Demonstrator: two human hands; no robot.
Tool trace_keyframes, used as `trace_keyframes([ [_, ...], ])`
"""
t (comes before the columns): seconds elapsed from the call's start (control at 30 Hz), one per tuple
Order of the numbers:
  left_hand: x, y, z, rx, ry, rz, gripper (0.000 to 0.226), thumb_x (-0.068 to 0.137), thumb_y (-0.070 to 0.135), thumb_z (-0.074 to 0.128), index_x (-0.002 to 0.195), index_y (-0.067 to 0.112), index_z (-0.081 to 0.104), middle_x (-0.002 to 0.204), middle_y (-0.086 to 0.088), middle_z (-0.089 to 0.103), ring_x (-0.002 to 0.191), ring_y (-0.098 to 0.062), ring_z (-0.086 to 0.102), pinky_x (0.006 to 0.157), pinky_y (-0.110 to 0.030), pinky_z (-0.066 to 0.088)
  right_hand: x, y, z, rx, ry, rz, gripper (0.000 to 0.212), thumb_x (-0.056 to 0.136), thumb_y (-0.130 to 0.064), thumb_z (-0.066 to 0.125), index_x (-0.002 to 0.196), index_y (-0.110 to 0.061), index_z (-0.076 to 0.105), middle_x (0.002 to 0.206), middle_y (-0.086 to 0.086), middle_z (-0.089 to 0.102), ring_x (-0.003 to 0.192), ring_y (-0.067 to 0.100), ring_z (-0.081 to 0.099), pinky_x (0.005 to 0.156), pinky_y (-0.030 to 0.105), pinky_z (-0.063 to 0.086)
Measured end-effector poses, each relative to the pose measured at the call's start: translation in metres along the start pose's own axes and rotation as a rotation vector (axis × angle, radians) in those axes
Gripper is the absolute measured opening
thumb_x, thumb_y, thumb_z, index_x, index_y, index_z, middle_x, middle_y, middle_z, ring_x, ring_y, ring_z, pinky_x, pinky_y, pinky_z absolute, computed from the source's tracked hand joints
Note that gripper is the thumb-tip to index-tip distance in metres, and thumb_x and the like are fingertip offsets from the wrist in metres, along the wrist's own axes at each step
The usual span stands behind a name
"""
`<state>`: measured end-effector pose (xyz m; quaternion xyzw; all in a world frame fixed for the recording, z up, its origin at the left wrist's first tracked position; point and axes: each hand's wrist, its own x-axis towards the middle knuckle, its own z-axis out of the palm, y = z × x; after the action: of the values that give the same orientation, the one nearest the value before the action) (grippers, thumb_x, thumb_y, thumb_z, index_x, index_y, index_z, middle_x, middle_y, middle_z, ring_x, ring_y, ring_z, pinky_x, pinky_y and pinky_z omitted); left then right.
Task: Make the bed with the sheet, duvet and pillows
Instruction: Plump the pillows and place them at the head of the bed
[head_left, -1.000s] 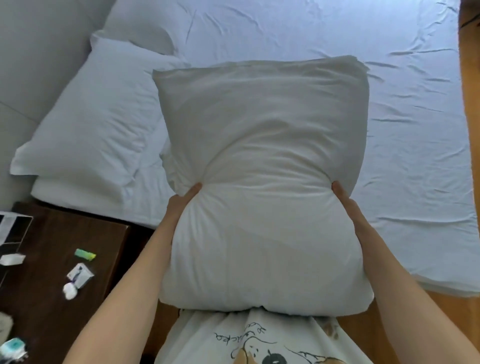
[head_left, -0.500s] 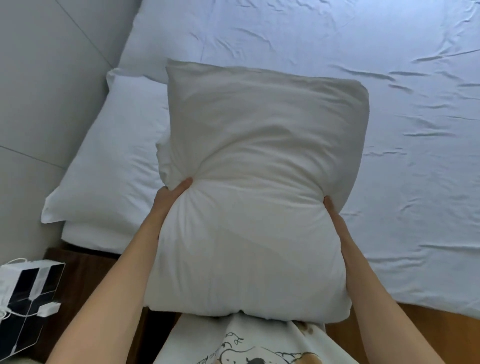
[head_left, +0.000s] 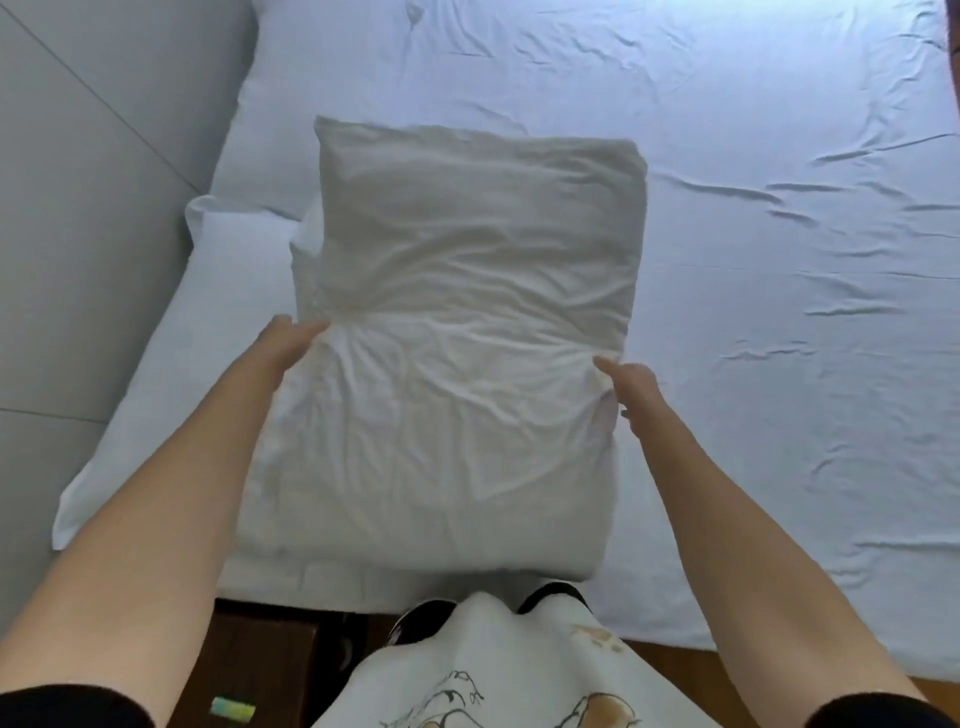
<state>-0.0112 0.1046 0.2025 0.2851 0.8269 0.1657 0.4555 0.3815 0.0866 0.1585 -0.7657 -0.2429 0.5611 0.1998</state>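
Cream-white and creased, the pillow lies on the bed between the person's two hands, its long axis running away from the camera. The left hand is at the pillow's left edge about midway along, thumb on top of the fabric, which bunches into small folds there. The right hand is at the right edge at about the same level, one finger stretched toward the cloth; whether it touches the edge or sits just off it cannot be told. Neither hand's other fingers can be made out, so whether either one grips the pillow or only rests against it is unclear.

Motion blur softens the whole view. A second pillow lies to the left, along the grey headboard, and the held pillow overlaps its right side, hiding that part. The pillow's near end reaches close to the mattress edge, where the person's printed shirt covers the view of the floor.

White fitted sheet spreads wide and wrinkled to the right and beyond the pillow — plenty of open surface there. A dark wooden nightstand sits at lower left, cut off by the left arm.
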Motion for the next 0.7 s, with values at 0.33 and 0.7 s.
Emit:
trace_keyframes([
  [0.33, 0.067, -0.052, 0.033, 0.276, -0.089, 0.022, 0.072, 0.090, 0.041, 0.059, 0.148, 0.011, 0.028, 0.150, -0.014, 0.034, 0.135, -0.032, 0.037, 0.109, -0.041, 0.034, 0.019, 0.008, 0.108, -0.512, 0.100, -0.180, 0.065, 0.091, -0.035, 0.058, 0.146, -0.013, 0.031, 0.144, 0.014, 0.041, 0.131, 0.032, 0.040, 0.101, 0.044, 0.039],
  [0.7, 0.165, -0.162, -0.089, 0.495, 0.040, -0.083, 0.070, 0.090, 0.038, 0.059, 0.147, 0.011, 0.029, 0.145, -0.020, 0.038, 0.132, -0.037, 0.038, 0.105, -0.043, 0.034, 0.015, -0.018, 0.349, -0.783, -0.204, -0.656, 0.056, 0.094, -0.030, 0.054, 0.145, -0.015, 0.036, 0.150, 0.007, 0.033, 0.138, 0.022, 0.029, 0.107, 0.033, 0.032],
])
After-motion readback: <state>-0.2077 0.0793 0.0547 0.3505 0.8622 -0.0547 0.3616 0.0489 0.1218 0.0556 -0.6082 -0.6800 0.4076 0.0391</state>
